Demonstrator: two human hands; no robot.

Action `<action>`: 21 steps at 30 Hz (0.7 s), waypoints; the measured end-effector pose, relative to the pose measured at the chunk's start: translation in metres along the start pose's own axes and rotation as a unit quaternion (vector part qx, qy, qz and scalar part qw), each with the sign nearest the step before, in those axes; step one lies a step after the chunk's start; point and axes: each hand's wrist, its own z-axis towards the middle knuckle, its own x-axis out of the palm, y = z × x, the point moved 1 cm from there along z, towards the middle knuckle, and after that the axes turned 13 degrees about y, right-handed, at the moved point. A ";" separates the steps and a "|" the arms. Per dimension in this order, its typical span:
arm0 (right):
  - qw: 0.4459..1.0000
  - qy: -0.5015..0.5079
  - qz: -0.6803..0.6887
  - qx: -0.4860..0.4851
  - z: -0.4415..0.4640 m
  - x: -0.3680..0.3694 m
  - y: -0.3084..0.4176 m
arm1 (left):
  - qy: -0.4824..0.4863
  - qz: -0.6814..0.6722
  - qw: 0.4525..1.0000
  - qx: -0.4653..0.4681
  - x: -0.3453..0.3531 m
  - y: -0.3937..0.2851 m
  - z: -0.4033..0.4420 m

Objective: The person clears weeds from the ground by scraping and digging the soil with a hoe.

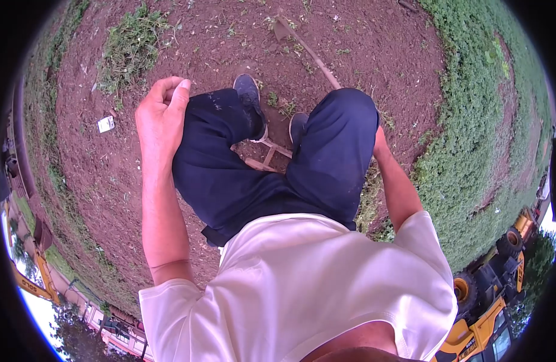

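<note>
My left hand is beside my left knee, palm down, with fingers loosely bent and the thumb apart from them; nothing shows in it. Only the back edge of my right hand is visible at the outer side of my right knee, which hides its fingers. A hoe rests with its blade on the soil ahead. Its handle passes behind my right knee in line with my right hand, but any grip is hidden. Beneath me, between my legs, part of a low wooden stool shows.
Brown soil surrounds my shoes. A heap of pulled weeds lies ahead left, and a small white packet nearer. Dense green plants grow to the right. Yellow machines stand behind at both sides.
</note>
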 end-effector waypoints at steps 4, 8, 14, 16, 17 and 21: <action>0.962 0.075 0.261 -0.013 0.048 0.014 -0.017 | -0.002 -0.008 1.000 -0.012 -0.005 0.002 -0.002; 0.974 0.059 -0.197 0.098 -0.049 -0.020 0.036 | -0.015 -0.017 1.000 -0.012 -0.006 0.003 -0.003; 0.897 0.037 -0.271 0.347 -0.168 -0.045 0.045 | -0.013 -0.028 1.000 0.002 -0.005 0.007 -0.001; 0.899 0.042 -0.314 0.304 -0.178 -0.047 0.036 | -0.015 -0.017 1.000 0.008 -0.004 0.005 -0.003; 0.912 0.041 -0.283 0.294 -0.169 -0.043 0.050 | -0.016 -0.009 1.000 0.015 -0.005 0.005 -0.004; 0.913 0.090 -0.368 0.149 -0.100 -0.046 0.032 | -0.021 0.005 1.000 0.001 -0.004 0.004 -0.007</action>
